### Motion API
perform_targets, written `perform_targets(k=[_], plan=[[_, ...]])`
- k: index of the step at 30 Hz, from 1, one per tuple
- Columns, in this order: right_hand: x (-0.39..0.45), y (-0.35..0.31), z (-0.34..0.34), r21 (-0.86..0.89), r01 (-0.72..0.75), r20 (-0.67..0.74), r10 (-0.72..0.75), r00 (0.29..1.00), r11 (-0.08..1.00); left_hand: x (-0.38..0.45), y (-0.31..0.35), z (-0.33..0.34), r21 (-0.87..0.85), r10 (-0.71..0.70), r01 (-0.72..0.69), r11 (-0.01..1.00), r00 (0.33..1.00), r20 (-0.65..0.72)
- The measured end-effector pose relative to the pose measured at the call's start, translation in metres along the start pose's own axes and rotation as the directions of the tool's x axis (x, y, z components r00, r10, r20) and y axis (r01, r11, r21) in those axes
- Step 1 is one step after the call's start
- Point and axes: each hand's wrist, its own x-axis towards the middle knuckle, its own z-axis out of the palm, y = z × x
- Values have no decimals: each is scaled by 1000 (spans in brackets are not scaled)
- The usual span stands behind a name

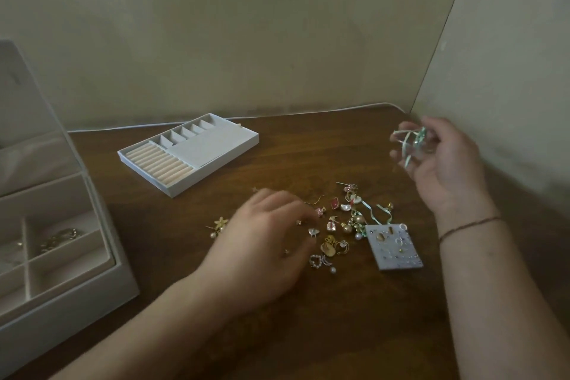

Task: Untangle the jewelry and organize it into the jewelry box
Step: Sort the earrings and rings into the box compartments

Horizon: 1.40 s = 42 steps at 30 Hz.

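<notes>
- Jewelry pile (336, 231): loose earrings, pearls and charms scattered mid-worktop (308, 333), beside a small white earring card (394, 248).
- Left hand (265, 234): palm down on the pile's left edge, fingers blurred; grip cannot be told.
- Right hand (441, 157): raised above the worktop, fingers curled round a pale green ribbon tangle (411, 142).
- Jewelry box (46, 256): open at far left, chains in one compartment.
- Ring tray (188, 153): lies apart, behind the pile.
</notes>
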Motion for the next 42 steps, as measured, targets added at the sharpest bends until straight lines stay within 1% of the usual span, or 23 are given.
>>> perform_targets(k=[1, 3, 5, 7, 9, 12, 15, 17, 21, 24, 26, 28, 30, 31, 32, 33, 34, 35, 36, 38, 39, 40, 42], plan=[[1, 1, -1, 76, -49, 14, 48, 999, 996, 12, 8, 7, -5, 21, -21, 1000, 998, 63], [3, 3, -3, 141, -113, 24, 111, 994, 983, 36, 19, 20, -32, 28, -25, 999, 993, 119], [5, 4, -5, 123, -131, -10, 133, 991, 984, 61, 23, 32, -61, 5, 5, 998, 987, 160], [6, 4, -5, 100, -138, -43, 143, 989, 985, 83, 23, 44, -50, -23, 37, 998, 969, 246], [8, 4, -5, 96, -150, -47, 155, 987, 984, 101, 24, 53, 27, -60, 53, 998, 918, 393], [8, 3, -4, 90, -156, -55, 161, 985, 984, 115, 28, 55, 141, -69, -12, 990, 829, 556], [7, 1, -4, 84, -145, -56, 150, 987, 986, 120, 33, 47, 149, -80, -27, 989, 743, 664], [7, 1, -3, 79, -143, -52, 147, 988, 987, 121, 36, 45, 142, -84, -22, 990, 715, 695], [5, 0, -1, 68, -121, -42, 124, 991, 990, 119, 38, 54, 185, -102, -21, 983, 770, 629], [2, -2, -1, 53, -107, -49, 110, 993, 993, 117, 38, 58, 223, -137, 2, 975, 793, 593], [0, -3, -2, 44, -105, -57, 107, 993, 994, 116, 36, 53, 224, -149, 27, 974, 821, 551], [-1, -4, -2, 44, -108, -64, 111, 992, 993, 115, 33, 41, 148, -140, 77, 986, 862, 487], [-2, -5, 0, 58, -109, -45, 112, 993, 992, 112, 28, 24, -40, -134, 164, 986, 904, 407], [-3, -5, 1, 61, -109, -22, 110, 994, 992, 108, 25, 16, -195, -147, 235, 952, 914, 379], [-4, -5, 2, 55, -107, 5, 107, 994, 993, 104, 23, 9, -380, -165, 310, 871, 916, 366], [-5, -4, 3, 40, -104, 34, 102, 994, 994, 100, 21, 4, -547, -184, 368, 752, 914, 361], [-6, -4, 4, 18, -96, 61, 95, 994, 995, 97, 19, 1, -663, -201, 404, 630, 910, 364], [-7, -3, 6, -11, -83, 85, 84, 993, 996, 94, 18, 0, -724, -212, 416, 550, 908, 361], [-9, -3, 7, -45, -69, 102, 73, 992, 997, 93, 17, 1, -741, -226, 414, 528, 910, 347], [-12, -2, 11, -92, -55, 122, 66, 990, 994, 91, 16, 2, -752, -275, 396, 527, 916, 290], [-13, -1, 13, -89, -55, 134, 66, 989, 995, 91, 15, 2, -783, -301, 385, 489, 917, 263], [-15, -1, 15, -76, -54, 151, 65, 986, 996, 91, 12, 1, -836, -323, 367, 409, 915, 244], [-20, -1, 19, -75, -47, 191, 61, 980, 996, 89, 9, -2, -934, -327, 310, 175, 914, 242]])
